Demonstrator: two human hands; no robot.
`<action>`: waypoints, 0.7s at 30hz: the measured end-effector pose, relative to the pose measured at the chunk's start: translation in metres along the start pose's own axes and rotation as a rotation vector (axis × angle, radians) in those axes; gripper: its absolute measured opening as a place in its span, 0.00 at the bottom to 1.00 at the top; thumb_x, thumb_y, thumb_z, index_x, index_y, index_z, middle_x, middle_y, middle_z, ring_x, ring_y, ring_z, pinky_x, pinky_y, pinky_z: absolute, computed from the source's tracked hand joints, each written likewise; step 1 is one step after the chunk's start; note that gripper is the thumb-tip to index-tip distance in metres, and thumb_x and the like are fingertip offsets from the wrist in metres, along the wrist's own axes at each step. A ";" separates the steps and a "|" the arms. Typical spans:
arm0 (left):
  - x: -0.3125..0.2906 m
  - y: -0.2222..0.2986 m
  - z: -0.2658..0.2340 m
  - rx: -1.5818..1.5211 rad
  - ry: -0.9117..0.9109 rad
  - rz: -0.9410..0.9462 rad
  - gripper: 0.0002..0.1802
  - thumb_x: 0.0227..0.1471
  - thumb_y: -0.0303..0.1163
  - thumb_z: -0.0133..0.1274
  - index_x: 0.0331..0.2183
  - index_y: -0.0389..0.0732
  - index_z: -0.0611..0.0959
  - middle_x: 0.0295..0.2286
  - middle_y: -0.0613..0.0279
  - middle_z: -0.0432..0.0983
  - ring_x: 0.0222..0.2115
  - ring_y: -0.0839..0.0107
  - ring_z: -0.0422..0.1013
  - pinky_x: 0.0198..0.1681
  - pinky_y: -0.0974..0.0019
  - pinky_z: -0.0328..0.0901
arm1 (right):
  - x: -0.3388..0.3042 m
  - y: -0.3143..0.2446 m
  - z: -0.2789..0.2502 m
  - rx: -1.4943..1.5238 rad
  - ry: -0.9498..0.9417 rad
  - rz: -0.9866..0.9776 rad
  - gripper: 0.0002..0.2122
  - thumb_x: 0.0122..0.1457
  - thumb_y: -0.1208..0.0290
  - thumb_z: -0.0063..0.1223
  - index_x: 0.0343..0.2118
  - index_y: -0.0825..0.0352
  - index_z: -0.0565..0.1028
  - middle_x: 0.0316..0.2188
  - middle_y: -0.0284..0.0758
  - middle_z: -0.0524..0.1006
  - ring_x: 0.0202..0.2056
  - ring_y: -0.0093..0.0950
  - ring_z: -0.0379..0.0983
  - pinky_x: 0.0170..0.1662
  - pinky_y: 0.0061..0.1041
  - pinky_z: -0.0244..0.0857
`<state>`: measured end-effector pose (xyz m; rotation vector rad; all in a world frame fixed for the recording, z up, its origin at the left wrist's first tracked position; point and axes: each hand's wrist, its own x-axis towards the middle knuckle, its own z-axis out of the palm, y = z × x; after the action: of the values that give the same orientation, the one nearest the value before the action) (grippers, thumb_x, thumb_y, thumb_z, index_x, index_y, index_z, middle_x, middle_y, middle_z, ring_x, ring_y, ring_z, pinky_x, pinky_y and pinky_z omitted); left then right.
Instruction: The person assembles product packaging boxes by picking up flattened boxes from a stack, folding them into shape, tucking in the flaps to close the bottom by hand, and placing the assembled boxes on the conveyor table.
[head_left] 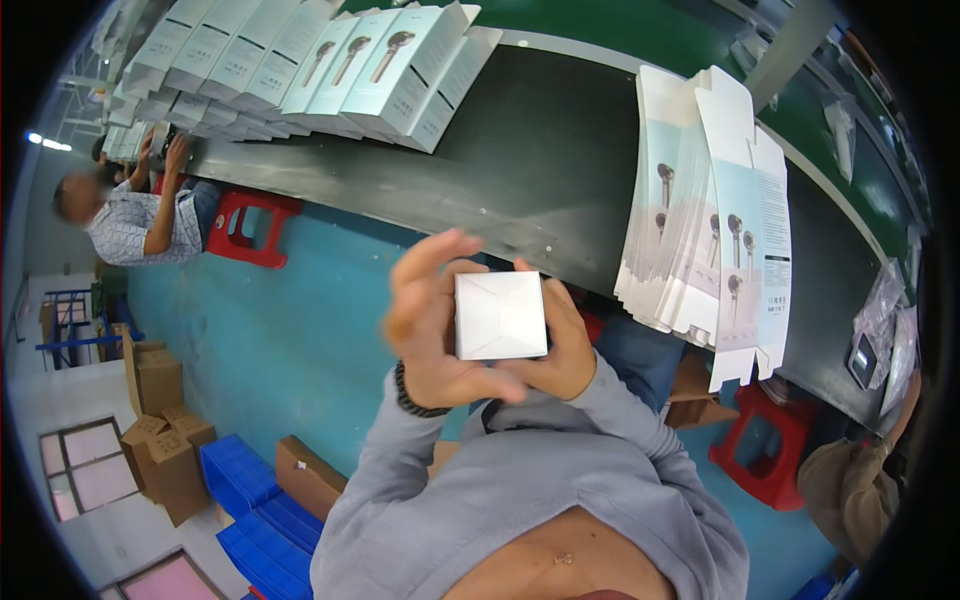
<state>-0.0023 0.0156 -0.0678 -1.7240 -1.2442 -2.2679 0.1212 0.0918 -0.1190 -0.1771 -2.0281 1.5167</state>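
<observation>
1. Head view: a small white square carton [500, 315] with folded end flaps is held up in front of the person's chest, its closed end turned toward the camera, well above the blue floor [300, 330].
2. Left hand [435, 325] cups the carton's left edge; the thumb lies under its lower edge while the index finger lifts free above it. The left grip is thus clamped on the carton from the side and below.
3. Right hand [560, 345] wraps the right edge from behind, with fingers pressed to that side. The right grip is likewise closed on the carton, so the two hands pinch it between them, probably to keep the flaps squared.
4. Appearance: the visible face is plain white card, crossed by faint diagonal fold lines that meet near the middle; no print shows on this end.
5. Dark long tabletop [540, 170] runs past just beyond the hands. A fanned stack of flat, unfolded pale-blue printed carton blanks [715, 220] rests on it within reach of the right hand.
6. Rows of assembled pale-blue cartons [330, 65] lie further along the tabletop, near a seated co-worker in a checked shirt [135, 225] beside a red plastic stool [250, 228].
</observation>
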 end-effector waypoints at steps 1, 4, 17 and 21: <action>0.013 0.010 -0.013 0.212 -0.382 -0.141 0.49 0.32 0.45 0.64 0.54 0.43 0.58 0.47 0.44 0.60 0.41 0.53 0.63 0.43 0.54 0.62 | -0.003 0.004 0.007 0.009 0.013 0.009 0.43 0.39 0.60 0.64 0.56 0.71 0.53 0.42 0.43 0.67 0.36 0.30 0.67 0.36 0.25 0.63; 0.052 0.047 -0.041 0.566 -0.977 -0.431 0.36 0.36 0.36 0.62 0.48 0.37 0.67 0.46 0.38 0.62 0.46 0.48 0.62 0.46 0.56 0.60 | 0.000 -0.006 0.005 0.032 -0.092 0.107 0.41 0.37 0.62 0.66 0.55 0.72 0.57 0.40 0.44 0.70 0.33 0.35 0.70 0.35 0.26 0.65; 0.123 -0.035 -0.152 0.647 0.146 0.033 0.24 0.48 0.19 0.48 0.48 0.33 0.61 0.47 0.52 0.60 0.48 0.65 0.60 0.52 0.66 0.54 | -0.005 -0.007 -0.010 0.039 0.249 -0.045 0.21 0.48 0.60 0.56 0.40 0.73 0.70 0.33 0.40 0.73 0.29 0.25 0.67 0.32 0.20 0.60; 0.121 -0.118 -0.168 0.412 0.257 -0.046 0.21 0.50 0.20 0.47 0.46 0.35 0.61 0.45 0.56 0.59 0.48 0.68 0.58 0.51 0.70 0.53 | -0.008 -0.005 -0.009 0.064 0.185 -0.045 0.20 0.49 0.62 0.56 0.40 0.72 0.70 0.27 0.38 0.74 0.25 0.26 0.68 0.30 0.20 0.61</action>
<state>-0.2375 0.0457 -0.0458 -1.2342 -1.5620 -1.9876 0.1341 0.0942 -0.1161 -0.2362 -1.8247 1.4783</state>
